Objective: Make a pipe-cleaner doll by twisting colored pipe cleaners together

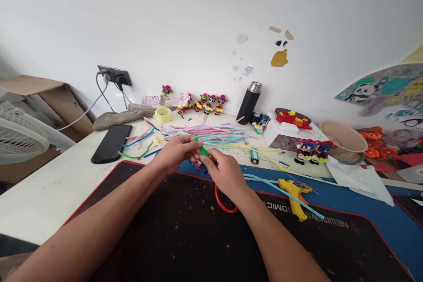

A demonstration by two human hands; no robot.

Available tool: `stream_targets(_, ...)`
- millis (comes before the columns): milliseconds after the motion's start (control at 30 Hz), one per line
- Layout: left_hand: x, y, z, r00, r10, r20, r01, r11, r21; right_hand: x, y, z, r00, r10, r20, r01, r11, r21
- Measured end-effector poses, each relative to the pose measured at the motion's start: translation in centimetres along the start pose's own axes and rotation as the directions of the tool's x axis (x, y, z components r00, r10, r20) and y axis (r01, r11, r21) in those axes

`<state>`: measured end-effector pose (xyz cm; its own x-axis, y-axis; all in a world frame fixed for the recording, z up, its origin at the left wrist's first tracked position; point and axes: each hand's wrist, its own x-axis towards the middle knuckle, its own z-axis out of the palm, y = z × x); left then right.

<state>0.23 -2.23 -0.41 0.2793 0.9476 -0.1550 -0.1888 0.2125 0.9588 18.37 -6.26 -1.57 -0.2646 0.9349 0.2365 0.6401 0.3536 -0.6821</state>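
Observation:
A small bundle of bright green fuzzy stem [204,151] is held between both hands, above the far edge of the black mat. My left hand [180,152] pinches its upper left end between thumb and fingers. The fingers of my right hand [224,167] are closed on its lower right end. Just under the hands a small red and white piece [198,164] is partly hidden. A red ring-shaped handle [225,205] lies below my right hand on the mat, the rest of it covered by the hand. Pastel fuzzy stems [211,130] are piled behind the hands.
A phone [111,144] lies at the left, a fan [20,136] beyond it. A yellow glue gun [294,198] rests on the black mat [185,238] at right. Farther back are a black flask [249,103], small figures [209,103] and a beige bowl [343,136].

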Motion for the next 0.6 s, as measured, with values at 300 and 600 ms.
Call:
stream_targets(300, 0.22, -0.66, -0.16, 0.999, -0.021, 0.036, 0.025, 0.995, -0.099, 0.04, 0.35, 0.37, 1.0, -0.008, 0.008, 0.009, 0.997, -0.074)
stream_targets(600, 0.17, -0.29, 0.08, 1.0, 0.018, 0.019, -0.016, 0.995, -0.102, 0.12, 0.04, -0.08, 1.0, 0.002, 0.025, -0.004, 0.997, 0.081)
